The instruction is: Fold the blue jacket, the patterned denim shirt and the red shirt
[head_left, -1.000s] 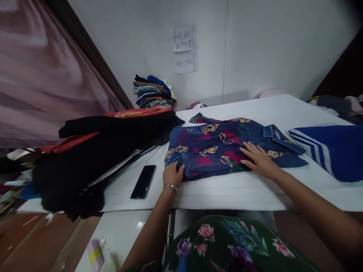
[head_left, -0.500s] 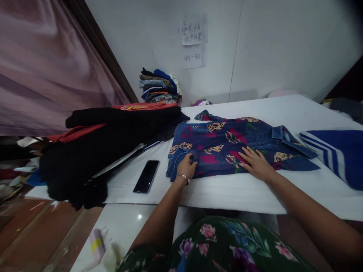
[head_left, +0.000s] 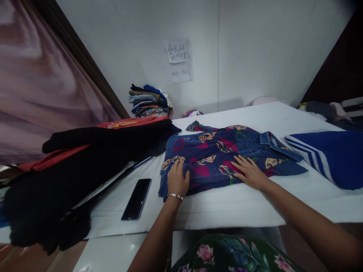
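A patterned denim jacket is lying flat on the white counter, its collar pointing rightward. At the jacket's left end, the left hand is resting palm down, fingers extended and gripping nothing visibly; perhaps it is holding the edge even. On the jacket's near middle, the right hand is lying open with fingers spread, grasping nothing, probably for keeping the cloth smooth. The phone is lying left of the jacket, apart from it, maybe for leaving working space. Black clothes are heaping farther left of the jacket, and a blue striped garment is lying just beside its collar.
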The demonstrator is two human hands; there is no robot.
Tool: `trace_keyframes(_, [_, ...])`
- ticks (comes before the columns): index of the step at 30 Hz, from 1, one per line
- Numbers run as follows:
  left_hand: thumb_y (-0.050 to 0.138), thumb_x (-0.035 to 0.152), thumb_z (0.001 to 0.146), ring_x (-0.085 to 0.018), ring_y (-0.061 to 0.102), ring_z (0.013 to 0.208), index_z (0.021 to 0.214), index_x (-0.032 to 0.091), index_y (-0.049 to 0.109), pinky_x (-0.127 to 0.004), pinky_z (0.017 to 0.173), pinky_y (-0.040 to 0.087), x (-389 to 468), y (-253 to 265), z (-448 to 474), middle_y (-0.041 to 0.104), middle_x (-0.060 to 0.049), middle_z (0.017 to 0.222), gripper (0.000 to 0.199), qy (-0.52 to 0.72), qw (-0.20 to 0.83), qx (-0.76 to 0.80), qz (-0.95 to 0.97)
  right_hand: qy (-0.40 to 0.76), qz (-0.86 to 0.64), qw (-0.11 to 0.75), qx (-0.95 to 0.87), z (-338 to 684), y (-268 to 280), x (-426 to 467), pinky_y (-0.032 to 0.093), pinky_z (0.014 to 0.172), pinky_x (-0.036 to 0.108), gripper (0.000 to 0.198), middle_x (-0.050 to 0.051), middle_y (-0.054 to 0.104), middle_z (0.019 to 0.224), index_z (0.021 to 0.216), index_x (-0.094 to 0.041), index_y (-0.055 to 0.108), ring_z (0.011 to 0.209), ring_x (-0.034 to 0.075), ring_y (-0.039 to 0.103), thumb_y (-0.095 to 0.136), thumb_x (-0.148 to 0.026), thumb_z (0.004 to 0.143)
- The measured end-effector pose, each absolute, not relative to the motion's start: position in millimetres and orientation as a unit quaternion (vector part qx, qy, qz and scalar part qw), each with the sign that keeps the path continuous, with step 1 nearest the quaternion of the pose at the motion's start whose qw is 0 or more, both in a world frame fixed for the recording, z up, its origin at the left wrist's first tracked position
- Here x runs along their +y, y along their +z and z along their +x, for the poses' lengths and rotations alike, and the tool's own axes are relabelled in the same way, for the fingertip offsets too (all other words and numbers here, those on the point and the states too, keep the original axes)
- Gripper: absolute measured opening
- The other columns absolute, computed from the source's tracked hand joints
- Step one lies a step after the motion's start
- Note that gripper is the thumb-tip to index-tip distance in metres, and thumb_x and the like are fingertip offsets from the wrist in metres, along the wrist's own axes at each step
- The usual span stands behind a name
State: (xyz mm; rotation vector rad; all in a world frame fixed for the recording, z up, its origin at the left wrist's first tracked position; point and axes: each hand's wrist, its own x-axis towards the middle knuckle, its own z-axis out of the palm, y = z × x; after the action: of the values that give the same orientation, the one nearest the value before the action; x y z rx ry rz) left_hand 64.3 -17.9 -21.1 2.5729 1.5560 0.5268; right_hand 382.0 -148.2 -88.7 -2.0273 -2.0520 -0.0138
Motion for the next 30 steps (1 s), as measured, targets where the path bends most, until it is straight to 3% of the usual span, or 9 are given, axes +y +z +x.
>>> trace_keyframes(3, [0.048, 0.042, 0.091, -0.025, 0.025, 0.145, 0.143, 0.019, 0.042, -0.043, 0.117, 0.024, -19.7, -26.6, 70.4, 0.031, -0.009, 0.156, 0.057, 0.116, 0.037, 0.452, 0.884, 0.0, -0.699, 0.127, -0.703, 381.8, -89.4, -148.4, 0.02, 0.115, 0.056, 0.058, 0.005, 0.028, 0.156, 0.145, -0.031, 0.043, 0.145, 0.028, 0.02, 0.032, -0.059, 0.095])
trace_keyframes(8, [0.038, 0.059, 0.091, -0.026, 0.018, 0.147, 0.148, 0.019, 0.036, -0.05, 0.118, 0.017, -12.1, -48.4, 72.2, 0.026, -0.009, 0.158, 0.069, 0.002, 0.075, 0.462, 0.884, 0.0, -0.703, 0.129, -0.7, 382.3, -92.3, -148.3, 0.02, 0.115, 0.057, 0.057, 0.003, 0.028, 0.157, 0.145, -0.033, 0.042, 0.145, 0.028, 0.02, 0.033, -0.058, 0.095])
trace_keyframes(14, [0.034, 0.063, 0.091, -0.025, 0.016, 0.148, 0.15, 0.022, 0.033, -0.048, 0.119, 0.015, -11.4, -54.1, 69.2, 0.023, -0.007, 0.159, 0.072, 0.004, 0.078, 0.466, 0.881, 0.026, -0.709, 0.146, -0.689, 382.5, -87.6, -146.2, 0.022, 0.113, 0.059, 0.058, 0.005, 0.033, 0.154, 0.143, -0.032, 0.046, 0.144, 0.03, 0.022, 0.032, -0.06, 0.094])
trace_keyframes(21, [0.035, 0.063, 0.091, -0.025, 0.016, 0.148, 0.15, 0.021, 0.032, -0.049, 0.119, 0.014, -12.3, -53.5, 68.8, 0.022, -0.006, 0.16, 0.073, 0.009, 0.092, 0.466, 0.88, -0.022, -0.707, 0.148, -0.691, 374.5, -83.1, -132.8, 0.02, 0.113, 0.059, 0.06, 0.006, 0.028, 0.157, 0.145, -0.03, 0.042, 0.145, 0.03, 0.02, 0.031, -0.059, 0.094])
trace_keyframes(30, [0.045, 0.047, 0.093, -0.021, 0.043, 0.134, 0.124, 0.024, 0.062, -0.041, 0.113, 0.029, 39.6, -22.1, 71.6, 0.053, -0.006, 0.142, 0.042, 0.069, 0.098, 0.508, 0.853, -0.045, -0.708, 0.121, -0.694, 371.5, -92.4, -131.2, 0.021, 0.113, 0.055, 0.059, 0.008, 0.03, 0.156, 0.144, -0.027, 0.045, 0.145, 0.027, 0.02, 0.029, -0.057, 0.096])
